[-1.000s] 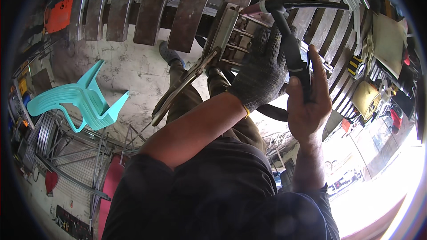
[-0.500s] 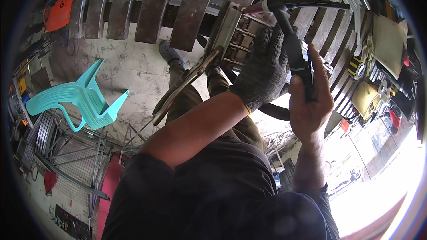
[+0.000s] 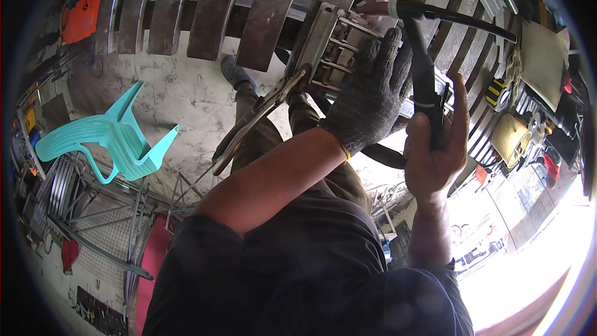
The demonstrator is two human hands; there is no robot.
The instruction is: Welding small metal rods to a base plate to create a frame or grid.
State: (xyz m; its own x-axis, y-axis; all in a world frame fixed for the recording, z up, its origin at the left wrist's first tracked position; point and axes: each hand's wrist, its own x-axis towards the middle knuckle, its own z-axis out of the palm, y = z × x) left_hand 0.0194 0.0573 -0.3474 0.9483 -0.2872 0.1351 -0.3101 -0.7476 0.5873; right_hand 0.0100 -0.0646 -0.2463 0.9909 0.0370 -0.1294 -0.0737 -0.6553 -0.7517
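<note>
The torch [image 3: 424, 78] has just shifted: half a second ago its pink nozzle [image 3: 375, 9] points in close at the corner of the metal frame [image 3: 319, 37], and now it sits further right, its tip drawn back from that corner but near it. The bare right hand [image 3: 436, 158] is closed around the torch handle, thumb on one side and the forefinger stretched up along the other. The gloved left hand [image 3: 367, 93] has its fingers straighter and further right than a moment ago; it looks open over the rungs of the frame, though whether its underside presses on them I cannot tell. The frame itself lies at the edge of the slatted bench [image 3: 270, 18], with the clamp [image 3: 261, 115] at its near end, and neither seems to have moved. My reading is that the torch is being repositioned rather than used at that corner: no arc or glow shows at the nozzle, while the frame stays put
</note>
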